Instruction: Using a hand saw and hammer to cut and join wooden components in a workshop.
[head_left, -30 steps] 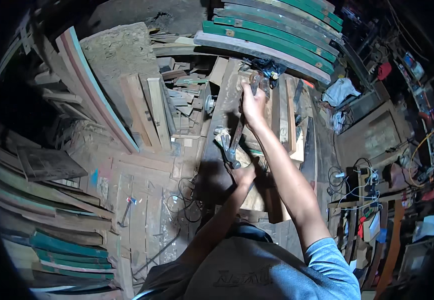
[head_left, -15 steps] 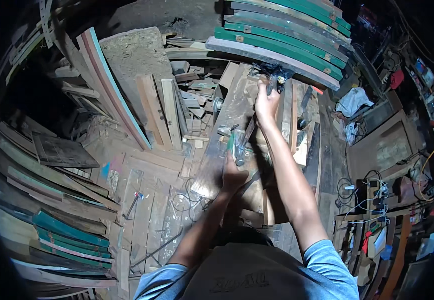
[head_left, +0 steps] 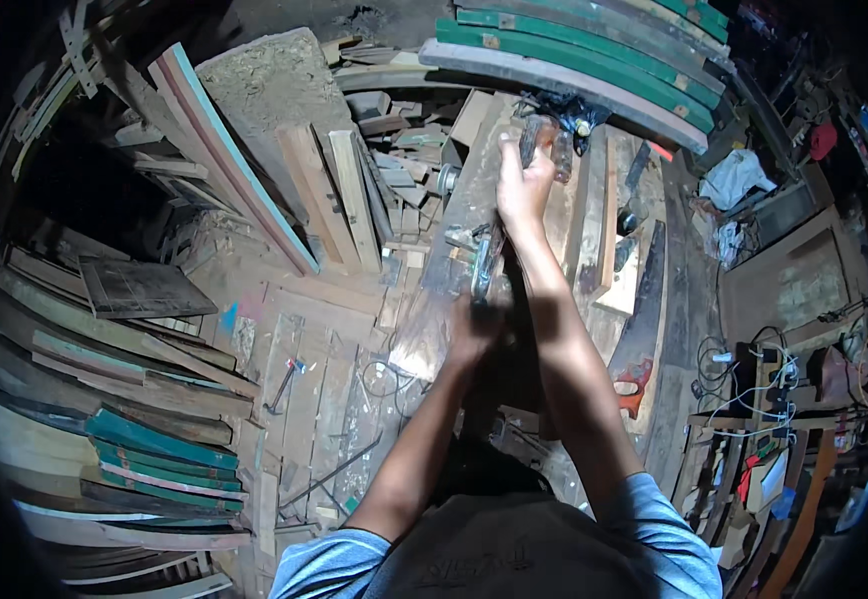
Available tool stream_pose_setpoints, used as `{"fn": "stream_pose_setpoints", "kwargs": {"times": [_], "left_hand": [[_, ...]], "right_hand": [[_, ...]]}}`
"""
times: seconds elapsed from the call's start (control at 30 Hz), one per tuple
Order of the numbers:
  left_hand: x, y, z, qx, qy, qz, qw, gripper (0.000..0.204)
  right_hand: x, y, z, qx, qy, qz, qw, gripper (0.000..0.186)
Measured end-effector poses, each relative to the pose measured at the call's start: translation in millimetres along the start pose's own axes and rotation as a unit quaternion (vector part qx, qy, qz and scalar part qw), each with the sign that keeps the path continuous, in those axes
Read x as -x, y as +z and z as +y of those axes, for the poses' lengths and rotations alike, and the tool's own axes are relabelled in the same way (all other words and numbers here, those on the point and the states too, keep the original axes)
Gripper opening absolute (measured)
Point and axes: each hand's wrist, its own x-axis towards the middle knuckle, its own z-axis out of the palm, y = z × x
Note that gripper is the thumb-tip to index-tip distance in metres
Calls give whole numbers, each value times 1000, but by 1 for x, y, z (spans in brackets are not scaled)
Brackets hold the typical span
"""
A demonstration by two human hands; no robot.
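My right hand (head_left: 526,190) reaches to the far part of a wooden workbench (head_left: 464,205). Its fingers are closed round a dark brown, glossy object (head_left: 531,138) whose kind I cannot make out. Just beyond it lies a crumpled black plastic bag (head_left: 576,108). Nearer to me, my left hand (head_left: 476,327) is low over the bench, in deep shadow and blurred, so its fingers do not show clearly. A bluish metal tool (head_left: 483,262) lies right in front of that hand; whether the hand grips it is hidden.
Right of my forearm lie long boards (head_left: 605,215) and a handsaw (head_left: 642,304) with a red handle. Curved green beams (head_left: 574,48) are stacked beyond the bench. Planks (head_left: 169,454) crowd the left side, near a hammer (head_left: 282,387) on the floor. Cables (head_left: 754,399) tangle at right.
The view has shifted, so the bench sits higher and further right. My right hand has drawn slightly away from the black bag. My left hand has turned darker and blurred; the saw's red handle now shows.
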Motion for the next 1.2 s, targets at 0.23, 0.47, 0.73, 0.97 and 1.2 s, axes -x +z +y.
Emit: {"fn": "stream_pose_setpoints", "kwargs": {"times": [0.23,0.47,0.73,0.97,1.2], "left_hand": [[-16,36,9,599,-228,-38,766,25],[-12,31,52,171,-51,-14,984,28],[-26,7,40,56,25,-165,984,31],[-15,-3,88,99,-22,11,995,32],[-16,-41,81,-22,23,-90,995,69]], "right_hand": [[15,-16,-18,-51,5,-10,999,33],[28,-64,-7,-186,54,36,980,19],[58,-69,-45,-205,41,40,977,27],[78,-86,-42,-217,-19,22,976,29],[47,-97,-48,-191,57,77,977,30]]}}
